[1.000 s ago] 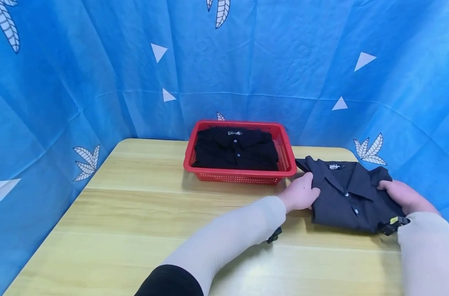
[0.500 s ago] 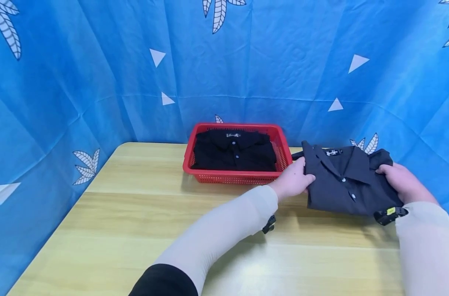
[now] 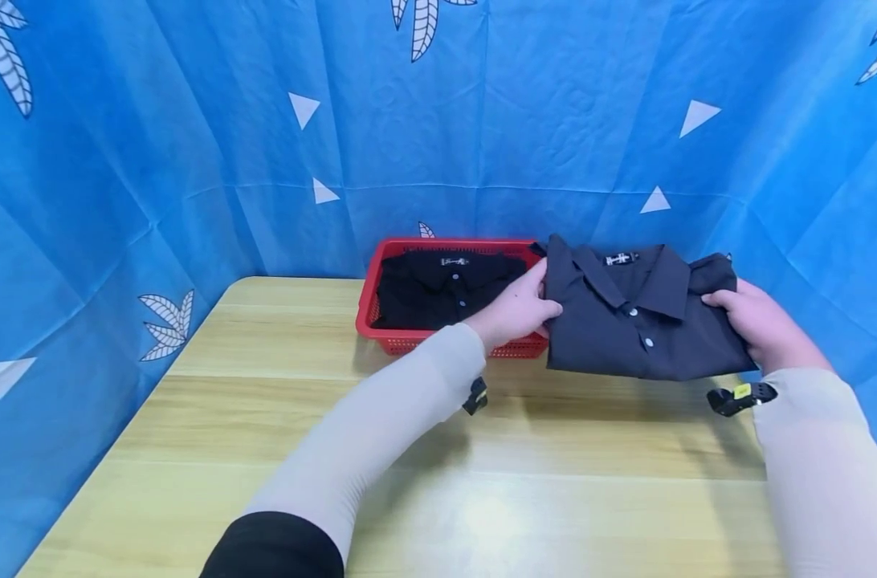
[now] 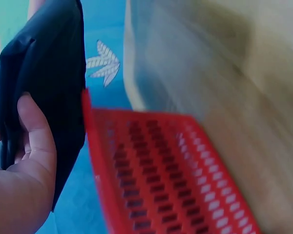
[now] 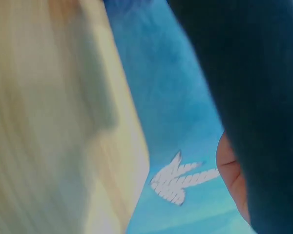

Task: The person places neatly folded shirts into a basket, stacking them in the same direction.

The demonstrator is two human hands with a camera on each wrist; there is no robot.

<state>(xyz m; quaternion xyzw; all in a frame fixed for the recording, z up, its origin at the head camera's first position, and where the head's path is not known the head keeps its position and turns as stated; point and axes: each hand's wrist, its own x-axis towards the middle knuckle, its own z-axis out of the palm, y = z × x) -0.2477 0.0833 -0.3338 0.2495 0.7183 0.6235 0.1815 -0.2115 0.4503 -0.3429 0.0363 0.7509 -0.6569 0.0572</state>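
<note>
A folded dark polo shirt (image 3: 648,321) with a collar, pale buttons and a white-lettered neck label hangs above the table at the right in the head view. My left hand (image 3: 521,305) pinches its left edge, thumb on the near face, as the left wrist view shows on the shirt (image 4: 53,73). My right hand (image 3: 760,321) grips the opposite edge; most of its fingers are hidden behind the cloth. Beside the left hand stands a red perforated basket (image 3: 369,309), its right part covered by that hand and the held shirt. Inside lies another folded black shirt (image 3: 424,289).
The light wooden table (image 3: 265,417) carries the basket near its back edge. A blue curtain (image 3: 569,104) with white leaves and triangles hangs behind the table and at both sides. Shadows of the arms and shirt fall on the wood.
Both hands have lifted the dark polo shirt off the table and moved it up and left. Its left edge now overlaps the basket's right end. The basket and the shirt inside stay put.
</note>
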